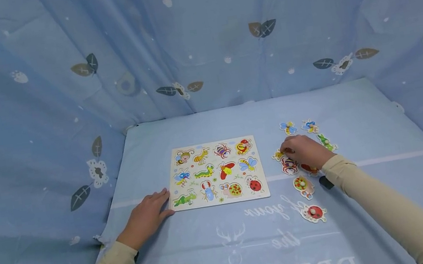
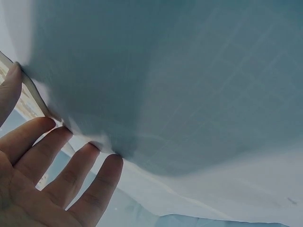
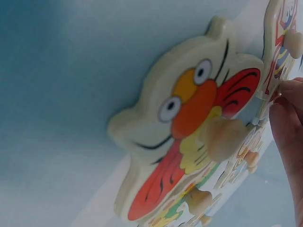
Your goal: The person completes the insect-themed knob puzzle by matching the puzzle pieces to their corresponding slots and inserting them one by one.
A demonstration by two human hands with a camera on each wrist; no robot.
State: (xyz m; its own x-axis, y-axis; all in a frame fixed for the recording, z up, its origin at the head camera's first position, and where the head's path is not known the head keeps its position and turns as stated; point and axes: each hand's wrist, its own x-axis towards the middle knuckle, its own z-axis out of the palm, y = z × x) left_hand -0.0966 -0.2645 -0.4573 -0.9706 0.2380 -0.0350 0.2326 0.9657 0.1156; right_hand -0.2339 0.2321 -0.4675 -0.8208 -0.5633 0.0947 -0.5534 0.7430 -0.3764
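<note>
A white wooden puzzle board (image 1: pixel 215 146) printed with colourful insects lies flat on the table. My left hand (image 1: pixel 148 216) rests at its left edge, fingers nearly straight and thumb at the near corner; the left wrist view shows the fingertips spread. My right hand (image 1: pixel 305 150) is over the loose puzzle pieces, fingertips together at a yellow insect puzzle piece (image 1: pixel 277 155), whose knob they hide. Just below is a spider piece (image 1: pixel 289 166). Closest in the right wrist view is a red-winged insect piece (image 3: pixel 194 94) with a round wooden knob (image 3: pixel 225 139).
Above the right hand lie a yellow winged piece (image 1: pixel 288 128) and a blue fly piece (image 1: pixel 310 126). A green grasshopper piece (image 1: pixel 324 141) is beside the wrist. Nearer lie a snail piece (image 1: pixel 303 186) and a ladybug piece (image 1: pixel 314 213). Blue curtains (image 1: pixel 221 34) enclose the table.
</note>
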